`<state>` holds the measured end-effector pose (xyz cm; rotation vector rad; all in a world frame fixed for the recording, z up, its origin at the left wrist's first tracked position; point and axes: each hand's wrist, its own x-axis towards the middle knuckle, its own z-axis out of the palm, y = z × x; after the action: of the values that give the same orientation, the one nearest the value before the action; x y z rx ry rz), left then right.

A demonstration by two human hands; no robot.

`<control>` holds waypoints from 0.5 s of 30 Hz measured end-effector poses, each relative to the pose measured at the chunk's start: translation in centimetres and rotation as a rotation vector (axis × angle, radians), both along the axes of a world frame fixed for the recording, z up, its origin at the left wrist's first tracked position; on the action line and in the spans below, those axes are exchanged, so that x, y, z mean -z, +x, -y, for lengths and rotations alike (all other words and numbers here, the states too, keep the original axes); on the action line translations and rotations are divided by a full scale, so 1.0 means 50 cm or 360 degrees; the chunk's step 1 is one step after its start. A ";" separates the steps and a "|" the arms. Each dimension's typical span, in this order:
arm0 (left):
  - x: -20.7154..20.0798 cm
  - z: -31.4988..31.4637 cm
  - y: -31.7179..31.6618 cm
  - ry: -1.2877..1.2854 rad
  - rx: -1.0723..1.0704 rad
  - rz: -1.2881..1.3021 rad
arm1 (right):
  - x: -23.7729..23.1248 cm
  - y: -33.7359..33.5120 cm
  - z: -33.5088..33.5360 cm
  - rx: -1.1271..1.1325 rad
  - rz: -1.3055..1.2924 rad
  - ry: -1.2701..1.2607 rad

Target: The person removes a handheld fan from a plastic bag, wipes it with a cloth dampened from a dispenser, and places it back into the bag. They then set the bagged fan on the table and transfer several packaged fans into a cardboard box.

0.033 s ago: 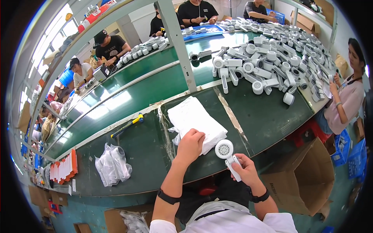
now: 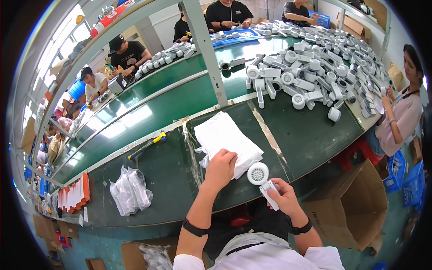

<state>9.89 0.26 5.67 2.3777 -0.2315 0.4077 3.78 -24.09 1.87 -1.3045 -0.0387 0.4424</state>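
A small white handheld fan (image 2: 258, 173) with a round grille is in my right hand (image 2: 285, 198), whose fingers wrap round its handle; the fan head tilts up to the left, by the near corner of a stack of thin white plastic bags (image 2: 225, 132). On the near left part of that stack rests my left hand (image 2: 219, 170), its thumb and fingers pinched together at the top bag. Exactly how much of the bag lies between the fingertips is hard to make out.
A large heap of similar fans (image 2: 310, 76) covers the bench's far right. To the left lie a yellow-and-black hammer (image 2: 147, 145), bagged white items (image 2: 130, 191) and orange-and-white boxes (image 2: 74, 194). An open carton (image 2: 346, 204) stands at right. A metal post (image 2: 204, 49) rises ahead; several people sit around.
The fan's head has shifted slightly left in my right hand. My left hand stays in place on the stack.
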 end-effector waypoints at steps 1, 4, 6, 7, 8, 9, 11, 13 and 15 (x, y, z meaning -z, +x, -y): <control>-0.001 0.001 0.000 -0.0001 -0.0001 0.0000 | -0.003 0.002 -0.001 -0.0078 0.0007 -0.0032; -0.003 0.003 0.001 -0.0039 -0.0001 -0.0019 | -0.015 0.008 -0.013 -0.0203 0.0069 -0.0104; -0.002 0.001 -0.003 -0.0107 0.0038 -0.0026 | -0.015 0.017 -0.019 -0.0279 0.0189 -0.0177; 0.000 -0.001 -0.004 -0.0105 0.0036 -0.0023 | -0.018 0.022 -0.022 -0.0281 0.0192 -0.0175; 0.002 -0.002 -0.006 -0.0219 0.0050 -0.0005 | -0.025 0.031 -0.027 -0.0308 0.0279 -0.0276; 0.004 -0.002 -0.008 -0.0335 0.0065 0.0010 | -0.032 0.038 -0.029 -0.0335 0.0364 -0.0378; 0.006 -0.012 -0.015 -0.0504 0.0046 -0.0114 | -0.043 0.054 -0.027 -0.0387 0.0469 -0.0448; 0.000 -0.024 -0.017 -0.0669 0.0026 -0.0231 | -0.052 0.069 -0.023 -0.0441 0.0581 -0.0515; -0.008 -0.032 -0.020 -0.0937 -0.0003 -0.0430 | -0.056 0.078 -0.018 -0.0547 0.0589 -0.0591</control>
<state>8.89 1.85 6.06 1.8238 0.0192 0.1237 7.70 -23.20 4.65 -1.7431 -0.5175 0.5090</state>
